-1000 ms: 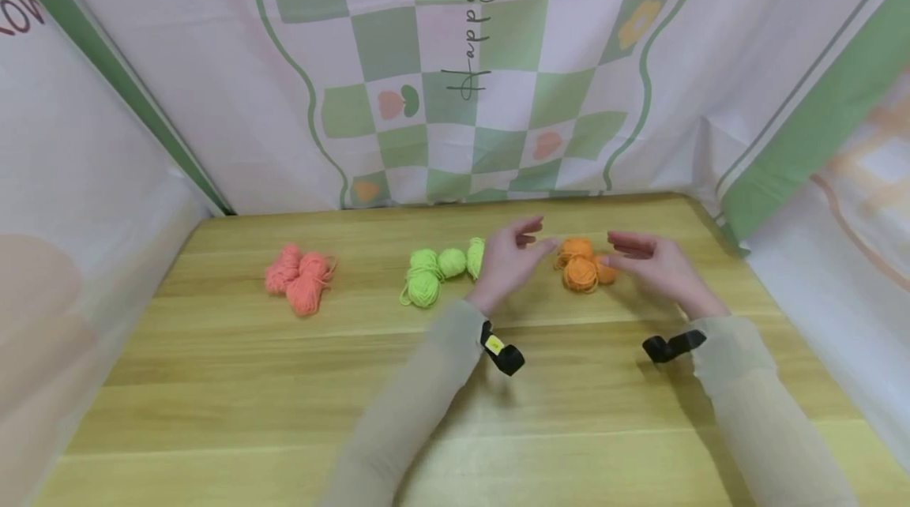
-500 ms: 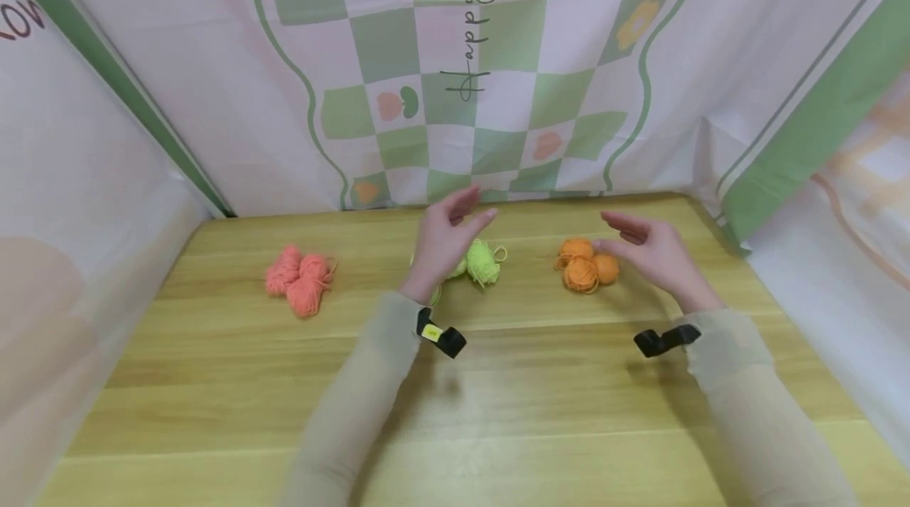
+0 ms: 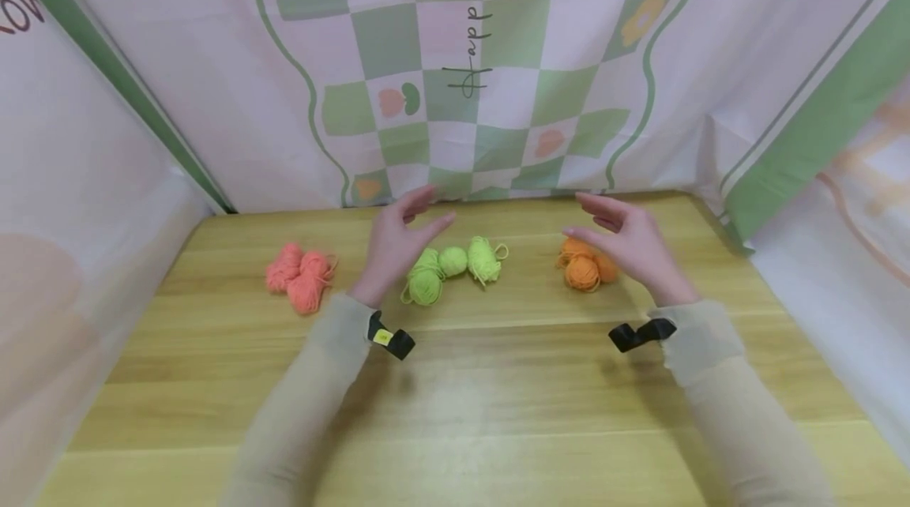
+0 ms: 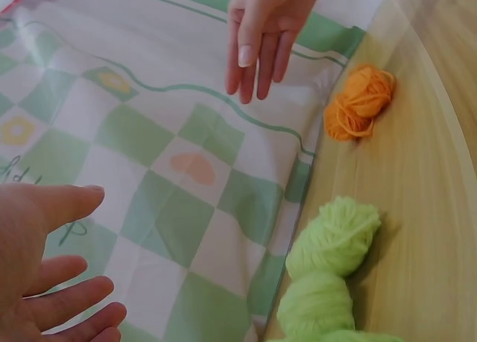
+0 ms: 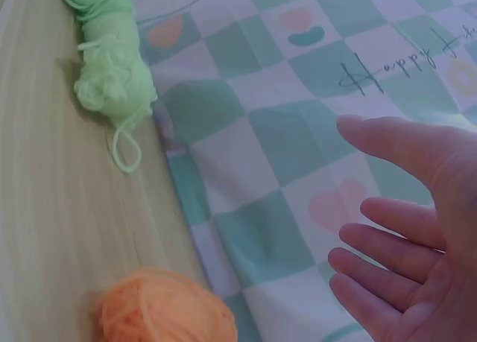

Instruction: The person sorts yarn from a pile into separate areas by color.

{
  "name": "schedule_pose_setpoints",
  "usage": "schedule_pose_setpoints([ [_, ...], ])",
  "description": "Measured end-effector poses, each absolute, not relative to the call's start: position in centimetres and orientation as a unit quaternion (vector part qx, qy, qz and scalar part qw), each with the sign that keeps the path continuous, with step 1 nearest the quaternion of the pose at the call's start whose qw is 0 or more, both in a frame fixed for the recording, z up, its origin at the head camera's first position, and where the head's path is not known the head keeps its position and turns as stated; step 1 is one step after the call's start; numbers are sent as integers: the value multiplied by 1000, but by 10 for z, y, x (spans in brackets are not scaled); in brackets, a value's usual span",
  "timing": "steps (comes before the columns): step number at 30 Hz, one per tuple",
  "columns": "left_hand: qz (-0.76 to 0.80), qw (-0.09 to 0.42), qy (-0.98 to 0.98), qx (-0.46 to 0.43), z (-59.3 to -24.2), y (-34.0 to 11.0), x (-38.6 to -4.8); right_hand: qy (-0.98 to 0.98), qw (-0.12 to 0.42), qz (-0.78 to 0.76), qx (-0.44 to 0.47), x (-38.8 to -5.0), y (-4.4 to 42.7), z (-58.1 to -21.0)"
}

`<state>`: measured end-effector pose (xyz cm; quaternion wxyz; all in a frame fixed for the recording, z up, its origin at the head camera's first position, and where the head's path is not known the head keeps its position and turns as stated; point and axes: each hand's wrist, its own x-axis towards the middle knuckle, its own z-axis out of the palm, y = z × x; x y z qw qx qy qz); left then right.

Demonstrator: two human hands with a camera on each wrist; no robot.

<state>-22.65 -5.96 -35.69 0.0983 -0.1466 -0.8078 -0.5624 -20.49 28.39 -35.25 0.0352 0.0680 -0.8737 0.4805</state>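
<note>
My left hand (image 3: 396, 245) hovers over the left end of the green yarn balls (image 3: 453, 261), its fingers extended and nothing in its grasp. Several green balls lie in a bent row, and the hand partly hides the leftmost. My right hand (image 3: 629, 242) is raised above the orange yarn balls (image 3: 581, 273), fingers spread and empty, covering part of the cluster. The left wrist view shows the left hand (image 4: 59, 275) apart from the green yarn (image 4: 334, 238). In the right wrist view the right hand (image 5: 406, 238) is clear of the orange yarn (image 5: 168, 312).
A cluster of coral-pink yarn balls (image 3: 302, 278) lies at the left of the wooden table (image 3: 498, 412). Behind the table's back edge hangs a checkered green and white cloth (image 3: 455, 96). Pale cloth (image 3: 92, 175) also encloses the left and right sides.
My left hand has moved left from beside the orange yarn, past the green balls, uncovering most of them. The right hand has risen and shifted slightly left. The yarn clusters stay in place.
</note>
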Motion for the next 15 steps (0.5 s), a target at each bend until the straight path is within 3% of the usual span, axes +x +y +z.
schedule_pose_setpoints([
  [15,-522,71,-840,-132,-388,-83,-212,-868,30,488,86,-209,253,-355],
])
